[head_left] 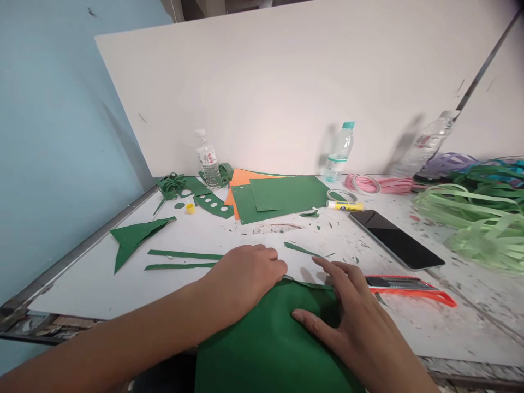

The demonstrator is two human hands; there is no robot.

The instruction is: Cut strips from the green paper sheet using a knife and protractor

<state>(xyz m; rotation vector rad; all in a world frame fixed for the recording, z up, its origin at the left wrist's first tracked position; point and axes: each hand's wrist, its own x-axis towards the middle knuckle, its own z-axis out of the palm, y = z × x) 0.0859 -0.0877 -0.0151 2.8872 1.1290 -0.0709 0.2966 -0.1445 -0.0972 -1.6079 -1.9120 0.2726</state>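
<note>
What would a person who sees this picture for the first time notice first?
Most striking are the two hands pressed flat on a large green sheet at the near table edge: the left hand on its upper left part, the right hand on its right side. Just right of the right hand lies an orange utility knife, and behind it a black phone. Farther back, green and orange sheets lie stacked before a white board.

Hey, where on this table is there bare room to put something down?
Bare patches: left front, between the table edge and the green strips; and right front, below the orange cutter. Crowded: the back, with the paper stack, bottles, phone and light green strips.
</note>
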